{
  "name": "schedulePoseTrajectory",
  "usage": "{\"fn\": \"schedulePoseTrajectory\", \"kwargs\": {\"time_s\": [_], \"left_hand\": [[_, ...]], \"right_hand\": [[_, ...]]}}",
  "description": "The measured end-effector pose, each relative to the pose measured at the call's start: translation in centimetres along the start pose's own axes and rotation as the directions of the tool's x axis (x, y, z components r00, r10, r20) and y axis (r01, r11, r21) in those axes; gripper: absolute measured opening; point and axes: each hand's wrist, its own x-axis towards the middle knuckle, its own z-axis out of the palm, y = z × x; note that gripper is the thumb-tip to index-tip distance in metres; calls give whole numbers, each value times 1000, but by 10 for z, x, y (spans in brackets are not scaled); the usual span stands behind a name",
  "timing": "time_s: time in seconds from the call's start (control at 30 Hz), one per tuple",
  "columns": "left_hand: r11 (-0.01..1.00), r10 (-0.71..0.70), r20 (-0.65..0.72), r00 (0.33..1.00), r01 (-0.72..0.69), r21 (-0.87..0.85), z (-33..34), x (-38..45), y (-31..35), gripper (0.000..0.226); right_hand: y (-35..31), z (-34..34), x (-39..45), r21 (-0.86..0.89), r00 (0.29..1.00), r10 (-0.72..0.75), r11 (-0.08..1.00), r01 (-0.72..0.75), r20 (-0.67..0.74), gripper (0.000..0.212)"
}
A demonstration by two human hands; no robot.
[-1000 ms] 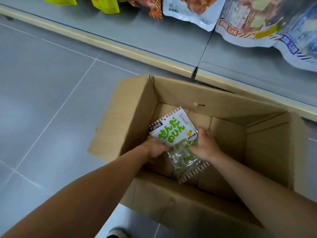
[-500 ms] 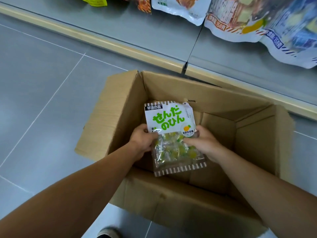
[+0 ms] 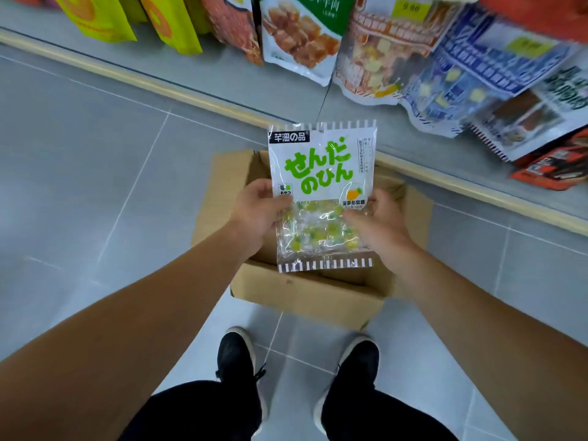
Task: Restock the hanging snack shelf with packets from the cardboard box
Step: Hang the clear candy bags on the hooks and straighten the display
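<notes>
Both hands' grip has lifted the candy packet [image 3: 321, 198] above the cardboard box [image 3: 305, 291]

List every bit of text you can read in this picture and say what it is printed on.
"芊泗の品": black band at the top left of the candy packet held in both hands.
"せんだのひん": big green letters on that packet.
"菠萝形软糖": beside the pineapple picture on that packet.
"9.00", blurred and uncertain: yellow price tag on the shelf.
Small print on the packet and all text on the hanging snack bags: too blurred to read.
</notes>
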Motion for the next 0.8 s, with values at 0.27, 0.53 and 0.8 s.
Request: {"fn": "schedulePoseTrajectory", "kwargs": {"time_s": [0.27, 0.53, 0.8], "left_hand": [[990, 96, 123, 988, -107, 87, -8, -160, 189, 20], [934, 211, 269, 940, -275, 229, -12, -298, 348, 15], [830, 407, 411, 816, -518, 206, 22, -415, 443, 14]], "right_hand": [[-181, -91, -156, 22, 996, -6, 1000, 8, -89, 33], [-332, -163, -300, 17, 972, -44, 999, 50, -233, 43], [-397, -246, -398, 47, 916, -157, 981, 187, -370, 37]]}}
